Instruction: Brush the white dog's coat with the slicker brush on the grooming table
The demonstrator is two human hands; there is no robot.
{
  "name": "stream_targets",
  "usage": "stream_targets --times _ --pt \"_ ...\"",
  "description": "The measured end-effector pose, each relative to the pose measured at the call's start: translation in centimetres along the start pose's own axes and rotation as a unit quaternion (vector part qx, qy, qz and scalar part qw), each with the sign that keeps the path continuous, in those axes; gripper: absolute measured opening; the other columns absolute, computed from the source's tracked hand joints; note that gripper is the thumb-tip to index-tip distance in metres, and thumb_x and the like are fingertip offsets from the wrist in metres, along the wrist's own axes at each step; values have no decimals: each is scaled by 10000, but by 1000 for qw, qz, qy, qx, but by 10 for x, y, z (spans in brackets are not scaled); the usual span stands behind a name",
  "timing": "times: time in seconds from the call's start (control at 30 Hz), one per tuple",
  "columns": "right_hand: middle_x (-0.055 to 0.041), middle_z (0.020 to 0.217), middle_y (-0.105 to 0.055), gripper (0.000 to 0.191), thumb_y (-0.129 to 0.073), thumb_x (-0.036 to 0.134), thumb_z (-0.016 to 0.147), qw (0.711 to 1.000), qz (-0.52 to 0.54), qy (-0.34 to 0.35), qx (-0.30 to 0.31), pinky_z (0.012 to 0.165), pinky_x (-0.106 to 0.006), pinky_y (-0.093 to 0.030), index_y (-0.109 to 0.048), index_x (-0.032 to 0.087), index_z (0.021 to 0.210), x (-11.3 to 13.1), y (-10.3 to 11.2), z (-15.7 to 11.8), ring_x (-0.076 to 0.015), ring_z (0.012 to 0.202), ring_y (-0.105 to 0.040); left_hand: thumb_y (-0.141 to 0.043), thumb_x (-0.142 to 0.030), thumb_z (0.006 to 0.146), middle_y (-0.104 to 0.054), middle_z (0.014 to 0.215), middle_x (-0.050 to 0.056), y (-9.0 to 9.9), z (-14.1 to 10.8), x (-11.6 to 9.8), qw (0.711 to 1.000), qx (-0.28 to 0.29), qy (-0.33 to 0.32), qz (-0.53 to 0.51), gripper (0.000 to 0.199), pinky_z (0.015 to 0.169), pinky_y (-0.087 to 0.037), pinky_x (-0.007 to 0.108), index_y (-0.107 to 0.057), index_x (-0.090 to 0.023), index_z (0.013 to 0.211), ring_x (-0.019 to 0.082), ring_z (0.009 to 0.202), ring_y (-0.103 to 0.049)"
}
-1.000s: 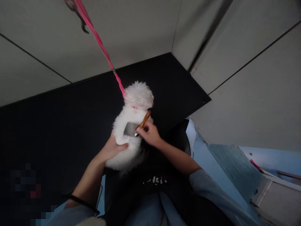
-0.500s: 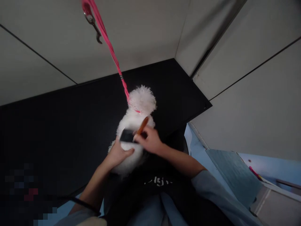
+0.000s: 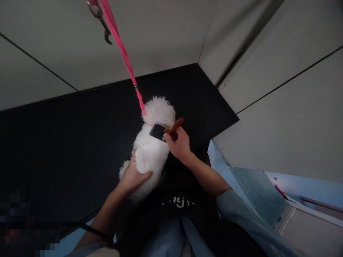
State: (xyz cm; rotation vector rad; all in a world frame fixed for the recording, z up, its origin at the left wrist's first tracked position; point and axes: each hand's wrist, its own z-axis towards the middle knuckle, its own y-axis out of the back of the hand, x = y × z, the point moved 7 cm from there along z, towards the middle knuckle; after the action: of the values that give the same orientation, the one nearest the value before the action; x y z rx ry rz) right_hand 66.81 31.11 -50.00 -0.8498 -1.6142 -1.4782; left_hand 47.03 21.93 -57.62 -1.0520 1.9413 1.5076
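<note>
A fluffy white dog (image 3: 152,151) is on the black ridged tabletop (image 3: 80,135), its back toward me and its head at the far end. My right hand (image 3: 179,142) is closed around the wooden handle of a slicker brush (image 3: 158,131). The brush's dark flat head rests on the fur at the base of the neck. Around the rear left side of the dog curves my left hand (image 3: 135,175), thumb over the back and fingers partly hidden in the fur. A pink leash (image 3: 120,46) runs from the neck up past the top edge.
A metal hook (image 3: 100,21) hangs beside the leash at upper left. Grey wall panels (image 3: 160,35) border the table at the back and right. Low on the right are a bluish panel (image 3: 259,192) and a pale box-like surface (image 3: 308,225).
The brush has moved from the middle of the dog's back forward and right to the neck, together with my right hand. My left hand keeps its hold on the dog's side.
</note>
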Motion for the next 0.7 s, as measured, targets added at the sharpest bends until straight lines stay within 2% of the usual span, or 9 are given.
stream_targets --times 0.1,0.13,0.27,0.4,0.47,0.53,0.6,0.67,0.7 --pt "-14 851 -678 147 -714 353 815 995 -7 20 95 761 -321 -499 -637 234 854 4 -10 -1 -190 799 -644 -740 -410 633 -613 1314 178 -3 -2 -3 1000 15 2 9 1042 1004 -516 483 -288 -136 1530 388 1182 -632" --pt "-9 822 -669 147 -714 351 814 995 -15 9 101 750 -320 -495 -630 233 835 2 -9 0 -187 777 -637 -731 -414 648 -597 1347 179 -3 -4 -4 1000 11 -1 14 1029 1023 -510 473 -288 -137 1535 383 1213 -620" --pt "-37 911 -681 138 -674 346 845 999 -36 -2 -20 816 -343 -497 -633 220 884 3 14 8 -204 856 -645 -738 -435 647 -564 1392 199 -2 -10 -6 999 -5 18 45 1066 1035 -508 464 -269 -129 1554 386 1260 -593" --pt "-1 803 -663 145 -697 354 824 997 -21 -10 73 738 -320 -497 -621 232 833 -1 3 9 -184 754 -629 -733 -436 649 -561 1396 195 -2 -12 -5 998 0 19 55 1023 1029 -513 472 -296 -159 1532 384 1259 -601" --pt "-12 825 -665 131 -674 345 842 998 -34 -39 25 752 -329 -498 -620 227 859 -7 10 9 -190 774 -629 -731 -450 652 -526 1439 214 -2 -11 -5 997 -3 19 69 1027 1068 -490 481 -293 -147 1530 397 1331 -551" --pt "-39 902 -675 150 -666 357 851 998 -44 -22 -32 805 -345 -500 -624 222 900 -6 16 8 -207 856 -635 -737 -456 644 -512 1452 237 -3 -11 -4 997 -1 20 79 1070 1093 -468 497 -264 -119 1543 412 1365 -518" --pt "-32 907 -675 179 -696 382 827 999 -31 14 6 807 -335 -500 -624 230 891 -3 9 7 -205 870 -635 -744 -451 635 -526 1436 243 -5 -14 -2 997 7 19 79 1121 1083 -470 505 -221 -105 1564 414 1339 -540" --pt "-2 820 -657 171 -699 384 815 998 -18 7 56 754 -315 -496 -616 238 850 -6 2 8 -184 788 -622 -743 -455 638 -541 1418 233 -3 -17 2 997 10 19 73 1135 1060 -484 497 -207 -106 1575 402 1301 -572" --pt "4 803 -651 158 -685 377 821 999 -17 -6 44 743 -313 -494 -616 239 854 -10 5 9 -179 765 -614 -743 -467 639 -543 1414 229 1 -17 4 997 10 16 69 1125 1053 -488 491 -227 -106 1571 396 1296 -575"
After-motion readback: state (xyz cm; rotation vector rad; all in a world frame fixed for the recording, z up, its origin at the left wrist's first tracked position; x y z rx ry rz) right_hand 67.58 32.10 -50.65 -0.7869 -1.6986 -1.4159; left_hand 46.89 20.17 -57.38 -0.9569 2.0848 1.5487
